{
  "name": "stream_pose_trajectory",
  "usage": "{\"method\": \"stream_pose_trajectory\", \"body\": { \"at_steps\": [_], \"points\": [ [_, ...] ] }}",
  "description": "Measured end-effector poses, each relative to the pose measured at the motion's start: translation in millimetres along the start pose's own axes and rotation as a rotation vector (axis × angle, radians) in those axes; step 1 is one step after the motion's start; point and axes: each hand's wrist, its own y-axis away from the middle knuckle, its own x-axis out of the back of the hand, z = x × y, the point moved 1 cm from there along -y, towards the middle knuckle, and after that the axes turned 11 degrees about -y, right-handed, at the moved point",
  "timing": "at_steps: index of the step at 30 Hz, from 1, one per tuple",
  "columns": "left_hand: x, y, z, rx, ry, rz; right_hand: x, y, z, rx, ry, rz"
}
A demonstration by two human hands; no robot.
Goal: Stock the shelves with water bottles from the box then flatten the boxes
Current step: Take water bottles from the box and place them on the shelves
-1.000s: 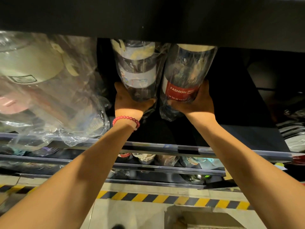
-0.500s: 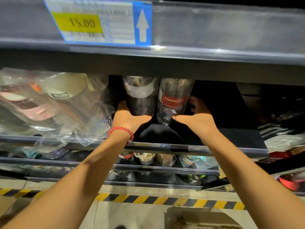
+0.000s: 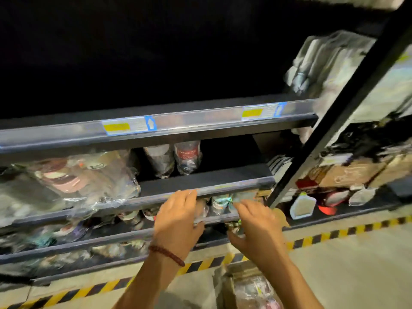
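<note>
We have let go of the two bottles (image 3: 176, 158). They now stand side by side on the shelf (image 3: 200, 181). Our left hand (image 3: 178, 219) and right hand (image 3: 256, 228) are out, fingers loose and holding nothing. Next we reach down into the box (image 3: 243, 286).

Glossy plastic bottles (image 3: 176, 157), matt shelf (image 3: 200, 181)

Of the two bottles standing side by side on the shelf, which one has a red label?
The right bottle, wearing a red band with white lettering. The left bottle beside it shows only a pale, whitish label.
</note>
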Motion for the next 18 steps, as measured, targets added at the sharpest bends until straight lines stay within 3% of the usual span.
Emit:
{"method": "stream_pose_trajectory", "body": {
  "at_steps": [11,18],
  "points": [
    [-12.9,34.9,59.5,-0.63,0.027,-0.056,-3.4,133.2,5.4,-0.507,0.178,0.367],
    [-27.0,74.6,56.8,-0.96,0.095,-0.069,-51.4,211.2,-45.6,-0.866,0.188,0.455]
  ]
}}
